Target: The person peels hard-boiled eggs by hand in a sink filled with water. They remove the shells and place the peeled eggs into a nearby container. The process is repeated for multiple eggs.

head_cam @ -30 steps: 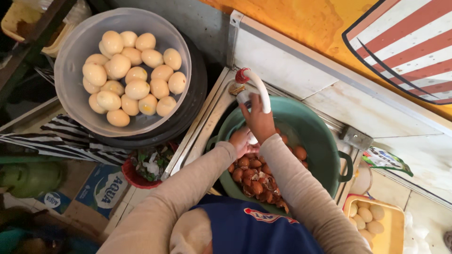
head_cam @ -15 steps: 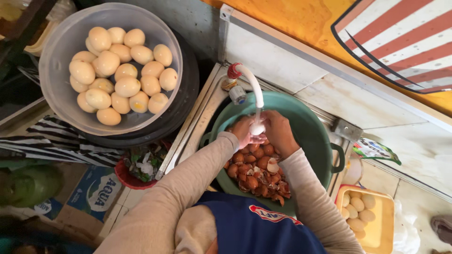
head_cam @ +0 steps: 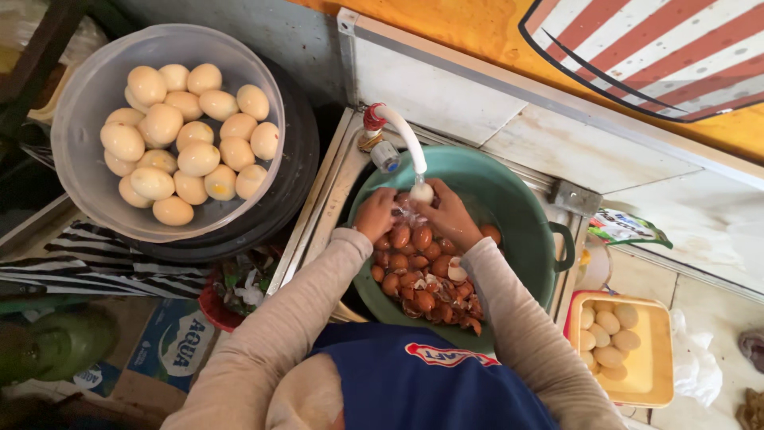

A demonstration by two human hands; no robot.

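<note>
The person holds a pale peeled egg [head_cam: 421, 192] between both hands directly under the white tap spout [head_cam: 402, 137] — left hand [head_cam: 376, 215] on one side, right hand [head_cam: 448, 215] on the other, both closed round it, equally near. Below lies the green basin [head_cam: 529, 231], heaped with brittle brown eggshells [head_cam: 422, 279]. Smooth peeled eggs fill the translucent bowl [head_cam: 83, 103] well off to the left.

A pale, smooth, wet-looking peeled egg [head_cam: 421, 192] is held under the white plastic spout [head_cam: 402, 135]. Below the spout, a glossy green plastic basin [head_cam: 521, 215] is seen, filled with brown, matt, broken eggshells [head_cam: 422, 279]. Left of the basin, smooth cream peeled eggs [head_cam: 179, 143] are kept in a translucent, cloudy plastic bowl [head_cam: 87, 103]. Both forearms are covered in soft beige knit cloth.
</note>
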